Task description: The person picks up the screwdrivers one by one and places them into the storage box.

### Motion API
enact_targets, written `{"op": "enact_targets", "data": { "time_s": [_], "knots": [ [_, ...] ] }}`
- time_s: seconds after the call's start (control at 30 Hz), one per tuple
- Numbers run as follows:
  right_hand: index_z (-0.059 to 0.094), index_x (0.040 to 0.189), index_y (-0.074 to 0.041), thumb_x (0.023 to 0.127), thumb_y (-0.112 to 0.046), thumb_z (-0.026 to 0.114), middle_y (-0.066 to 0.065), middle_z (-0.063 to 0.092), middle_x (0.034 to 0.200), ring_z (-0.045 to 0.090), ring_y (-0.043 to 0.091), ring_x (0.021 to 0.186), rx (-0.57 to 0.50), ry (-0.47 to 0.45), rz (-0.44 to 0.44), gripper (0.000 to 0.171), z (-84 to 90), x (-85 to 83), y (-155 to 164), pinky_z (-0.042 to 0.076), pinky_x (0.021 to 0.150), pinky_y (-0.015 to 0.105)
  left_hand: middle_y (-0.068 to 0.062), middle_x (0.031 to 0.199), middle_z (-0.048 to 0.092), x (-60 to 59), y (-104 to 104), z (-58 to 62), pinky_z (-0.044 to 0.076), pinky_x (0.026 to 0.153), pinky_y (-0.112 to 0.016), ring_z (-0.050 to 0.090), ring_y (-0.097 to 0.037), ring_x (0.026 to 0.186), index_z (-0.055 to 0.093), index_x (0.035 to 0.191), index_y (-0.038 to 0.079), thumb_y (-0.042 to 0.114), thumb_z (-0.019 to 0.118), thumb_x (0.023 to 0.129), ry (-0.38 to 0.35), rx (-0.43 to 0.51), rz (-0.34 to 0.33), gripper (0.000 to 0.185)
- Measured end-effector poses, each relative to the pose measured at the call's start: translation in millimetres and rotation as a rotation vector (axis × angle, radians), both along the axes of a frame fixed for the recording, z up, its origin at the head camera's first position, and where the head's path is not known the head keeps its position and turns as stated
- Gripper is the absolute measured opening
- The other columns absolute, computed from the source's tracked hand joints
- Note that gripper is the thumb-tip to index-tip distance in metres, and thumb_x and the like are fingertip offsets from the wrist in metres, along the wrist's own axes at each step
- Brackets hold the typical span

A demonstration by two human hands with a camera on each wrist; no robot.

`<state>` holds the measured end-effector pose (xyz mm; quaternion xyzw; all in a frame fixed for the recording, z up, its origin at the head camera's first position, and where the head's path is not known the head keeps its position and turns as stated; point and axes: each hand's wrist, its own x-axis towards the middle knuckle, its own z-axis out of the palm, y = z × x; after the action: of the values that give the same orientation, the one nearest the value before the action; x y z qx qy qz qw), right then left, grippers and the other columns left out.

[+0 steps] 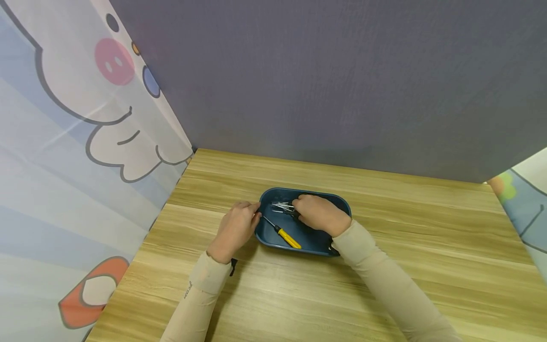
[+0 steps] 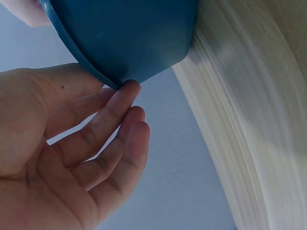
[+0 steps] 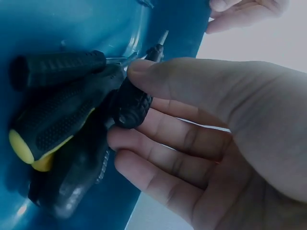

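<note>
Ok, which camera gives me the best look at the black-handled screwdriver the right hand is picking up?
The right wrist view: it shows the black-handled screwdriver close up, pinched by the right hand among other handles in the blue tray. The head view hides it under that hand; only metal shafts show. The left wrist view shows just the tray's outside.

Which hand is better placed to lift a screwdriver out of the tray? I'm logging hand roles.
The right hand, probably: it is already inside the blue tray, thumb and fingers pinching a black-handled screwdriver. The left hand only touches the tray's outer rim with straight fingers, steadying it.
</note>
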<state>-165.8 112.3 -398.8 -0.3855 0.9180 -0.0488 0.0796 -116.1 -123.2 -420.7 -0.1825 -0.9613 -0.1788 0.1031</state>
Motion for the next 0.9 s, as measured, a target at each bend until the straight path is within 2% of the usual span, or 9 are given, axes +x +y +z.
{"op": "enact_targets", "data": {
  "time_s": [0.9],
  "knots": [
    [0.069,0.099,-0.003,0.094,-0.005,0.069,0.005,0.058,0.081,0.054,0.017,0.072,-0.005,0.030,0.001,0.005,-0.1,1.2,2.5,0.050,0.064,0.029,-0.016,0.108,0.070,-0.7,-0.6,-1.3,0.058,0.082,-0.043,0.066,-0.033,0.100,0.072,0.118,-0.003,0.008,0.071,0.093,-0.002,0.005,0.005,0.027]
  ]
}}
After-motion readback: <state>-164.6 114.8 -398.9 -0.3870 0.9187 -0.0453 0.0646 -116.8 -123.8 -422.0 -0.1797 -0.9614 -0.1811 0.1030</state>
